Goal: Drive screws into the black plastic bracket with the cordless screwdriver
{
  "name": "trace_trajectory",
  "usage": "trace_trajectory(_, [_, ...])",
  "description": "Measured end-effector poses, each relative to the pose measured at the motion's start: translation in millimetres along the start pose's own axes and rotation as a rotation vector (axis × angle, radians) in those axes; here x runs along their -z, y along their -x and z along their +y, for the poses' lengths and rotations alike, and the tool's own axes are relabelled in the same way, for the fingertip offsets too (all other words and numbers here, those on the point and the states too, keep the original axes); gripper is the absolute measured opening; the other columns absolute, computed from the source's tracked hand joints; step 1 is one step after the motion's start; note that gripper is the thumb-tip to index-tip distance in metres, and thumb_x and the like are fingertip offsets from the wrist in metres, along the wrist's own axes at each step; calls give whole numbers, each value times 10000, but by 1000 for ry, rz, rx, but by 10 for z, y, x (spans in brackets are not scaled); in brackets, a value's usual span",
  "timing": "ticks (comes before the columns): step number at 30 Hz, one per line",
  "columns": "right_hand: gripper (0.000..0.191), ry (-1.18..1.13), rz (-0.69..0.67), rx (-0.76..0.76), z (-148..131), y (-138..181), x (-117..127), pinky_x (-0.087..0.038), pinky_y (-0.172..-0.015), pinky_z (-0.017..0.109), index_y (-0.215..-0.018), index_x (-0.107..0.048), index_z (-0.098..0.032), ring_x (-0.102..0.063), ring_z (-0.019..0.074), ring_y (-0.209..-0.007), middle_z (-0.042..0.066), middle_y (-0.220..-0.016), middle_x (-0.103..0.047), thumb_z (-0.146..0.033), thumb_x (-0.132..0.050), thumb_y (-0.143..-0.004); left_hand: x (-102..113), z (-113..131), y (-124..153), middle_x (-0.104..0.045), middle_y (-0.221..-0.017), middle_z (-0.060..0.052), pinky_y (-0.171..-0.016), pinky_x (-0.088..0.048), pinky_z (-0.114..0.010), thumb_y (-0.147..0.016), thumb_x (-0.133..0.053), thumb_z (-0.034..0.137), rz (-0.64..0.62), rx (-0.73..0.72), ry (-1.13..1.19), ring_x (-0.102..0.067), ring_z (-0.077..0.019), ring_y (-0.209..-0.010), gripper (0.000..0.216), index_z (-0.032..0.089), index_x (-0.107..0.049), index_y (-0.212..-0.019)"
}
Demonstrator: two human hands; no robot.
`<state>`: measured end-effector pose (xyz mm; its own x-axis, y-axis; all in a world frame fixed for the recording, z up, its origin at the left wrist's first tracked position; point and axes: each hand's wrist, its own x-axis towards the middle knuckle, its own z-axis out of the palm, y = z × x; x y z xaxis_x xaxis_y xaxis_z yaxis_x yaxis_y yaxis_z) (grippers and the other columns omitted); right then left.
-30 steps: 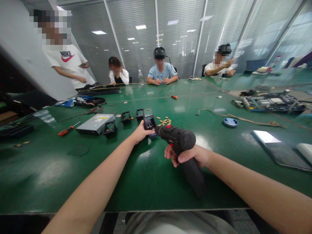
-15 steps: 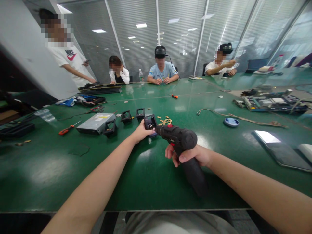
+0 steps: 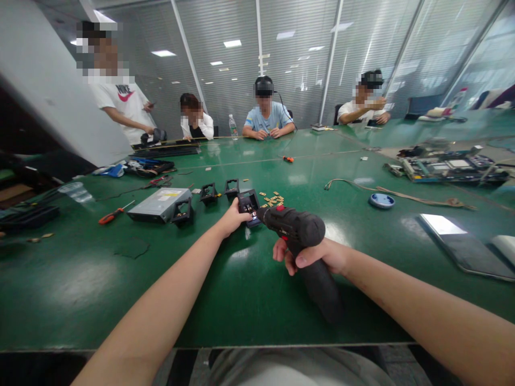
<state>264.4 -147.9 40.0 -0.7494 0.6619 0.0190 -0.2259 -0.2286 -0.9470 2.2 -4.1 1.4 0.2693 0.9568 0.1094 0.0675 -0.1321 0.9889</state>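
Note:
A black cordless drill (image 3: 300, 225) fills my right hand (image 3: 309, 254), whose fingers wrap round its handle. Its chuck end points left at a small black plastic housing (image 3: 248, 201). My left hand (image 3: 233, 219) grips that housing by its near left side, just above the table. The drill's tip is at the housing's lower right; whether it touches a screw there is too small to tell. Beyond the drill lies a loose group of small brass-coloured plates (image 3: 273, 199). Similar black housings (image 3: 208, 193) stand to the left of my left hand.
A silver disc drive (image 3: 159, 203) and an orange screwdriver (image 3: 115, 213) lie on the green table (image 3: 225, 311) at left. To the right are a blue round object (image 3: 381, 200), a flat cable (image 3: 422, 198), a phone-like slab (image 3: 462, 246) and a circuit board (image 3: 450, 167). Several people are across the table.
My hands, the housing and the drill stay almost in place. The standing person at the far left has shifted right, and a dark object now shows by that person's lowered hand.

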Motion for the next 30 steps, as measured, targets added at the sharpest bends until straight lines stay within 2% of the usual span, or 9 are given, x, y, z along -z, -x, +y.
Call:
trace_trajectory(8, [397,-27,21,-15,5,10,-13,-489,-653,298,-941,-754,-111,-685,184,-670,77,-995,-707,-223,-800,-563,-3,-2,-10,-656,-981,8,-1005,-463,-419,-532,-710,98,22,24,-2,-637,-196,-945,696,216,-500,-1184])
trace_trajectory(14, [380,-22,29,-19,-10,16,-28,-482,-657,300,-923,-751,-116,-682,183,-665,72,-983,-711,-218,-798,-560,-5,3,-2,-662,-1031,-7,-1002,-465,-414,-549,-732,103,12,26,6,-645,-182,-933,717,212,-488,-1214])
trace_trajectory(22, [385,-20,14,-15,0,6,-9,-479,-659,301,-933,-752,-128,-678,190,-675,71,-985,-724,-235,-818,-569,-32,70,51,-678,-1151,-74,-1044,-449,-454,-524,-801,128,-8,-9,38,-666,-244,-1059,752,191,-491,-1207])
trace_trajectory(30, [392,7,10,0,22,10,16,-485,-672,302,-949,-747,-119,-689,187,-682,78,-1008,-714,-247,-825,-587,-31,76,53,-690,-1157,-75,-1066,-448,-463,-525,-810,127,-21,-14,45,-668,-259,-1093,759,179,-507,-1218])
